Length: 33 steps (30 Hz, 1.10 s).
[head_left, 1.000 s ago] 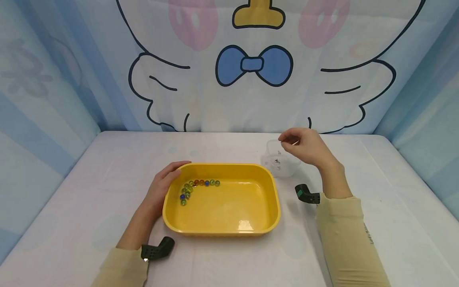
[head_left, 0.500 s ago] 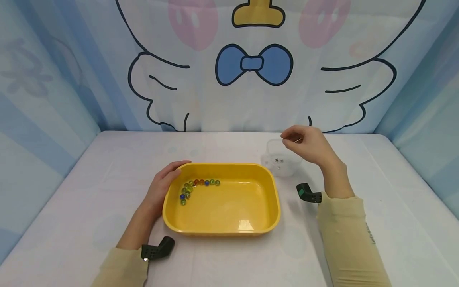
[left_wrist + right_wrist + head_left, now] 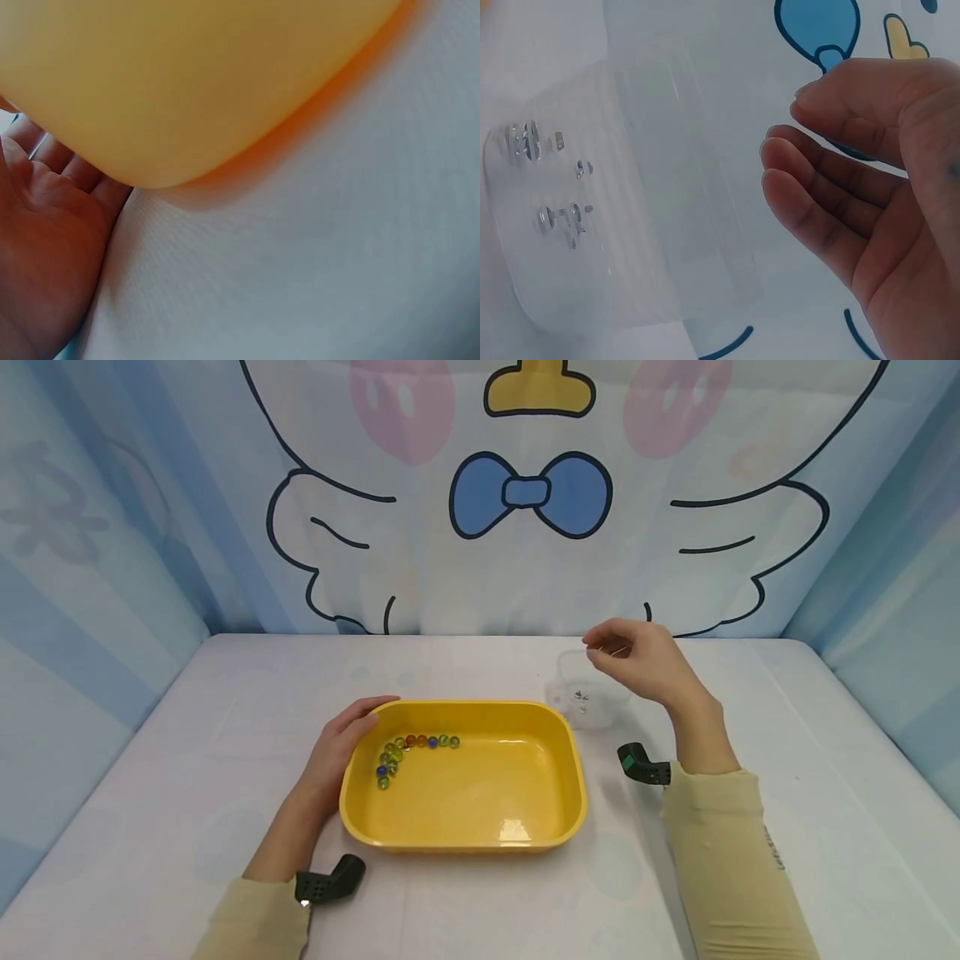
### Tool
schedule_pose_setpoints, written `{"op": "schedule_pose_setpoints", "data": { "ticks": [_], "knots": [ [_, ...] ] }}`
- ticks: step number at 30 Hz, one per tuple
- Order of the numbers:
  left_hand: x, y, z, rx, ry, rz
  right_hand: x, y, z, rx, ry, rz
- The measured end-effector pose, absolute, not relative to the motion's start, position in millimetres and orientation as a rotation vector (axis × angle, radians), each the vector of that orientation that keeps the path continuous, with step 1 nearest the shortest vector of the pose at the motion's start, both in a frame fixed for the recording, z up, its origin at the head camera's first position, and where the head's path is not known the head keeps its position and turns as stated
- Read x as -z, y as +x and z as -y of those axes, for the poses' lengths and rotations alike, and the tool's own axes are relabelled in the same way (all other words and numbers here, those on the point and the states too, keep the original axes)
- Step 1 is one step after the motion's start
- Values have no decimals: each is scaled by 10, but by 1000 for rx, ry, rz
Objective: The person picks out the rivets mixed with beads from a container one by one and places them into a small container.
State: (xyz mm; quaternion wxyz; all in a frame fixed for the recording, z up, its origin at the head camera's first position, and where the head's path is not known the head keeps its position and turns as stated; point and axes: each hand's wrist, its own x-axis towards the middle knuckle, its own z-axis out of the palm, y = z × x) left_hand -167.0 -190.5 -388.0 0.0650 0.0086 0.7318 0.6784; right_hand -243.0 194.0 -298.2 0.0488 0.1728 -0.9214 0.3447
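Head view: left hand (image 3: 339, 753) laid flat against the left outer wall of the yellow tub (image 3: 551, 810), thumb up at the rim, fingers relaxed, gripping nothing. Just right of that thumb, inside the tub, a curved row of coloured marbles (image 3: 408, 750) along the far left corner. Right hand (image 3: 637, 662) raised above the clear plastic cup (image 3: 581, 697), fingers loosely bent, nothing visible between them. Cup standing on the white table (image 3: 150, 793), below and a little left of the right hand, just beyond the tub's far right corner. 1 black wrist camera mount at each cuff.

Left wrist view: palm and fingers of the left hand (image 3: 45, 247) pressed against the tub's rounded outer wall (image 3: 187, 82), fingers tucked at its lower edge, table cloth (image 3: 315, 262) alongside.

Right wrist view: right hand (image 3: 877, 202) empty, fingers gently curved and apart from the thumb, pinching nothing. Clear cup (image 3: 622, 202) left of the fingertips, not touched, a few small glints at its bottom; whether marbles, cannot tell.
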Motion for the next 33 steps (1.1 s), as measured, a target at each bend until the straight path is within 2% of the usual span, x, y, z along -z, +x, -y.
{"op": "schedule_pose_setpoints", "data": {
  "ticks": [14,33],
  "knots": [
    [3896,-1678,1915,-2060,26,-2198,2949,-2388,-1757,-1093,617,2757],
    [3895,-1681,1901,-2073,22,-2188,2855,-2282,-1448,-1122,960,2585]
  ]
}}
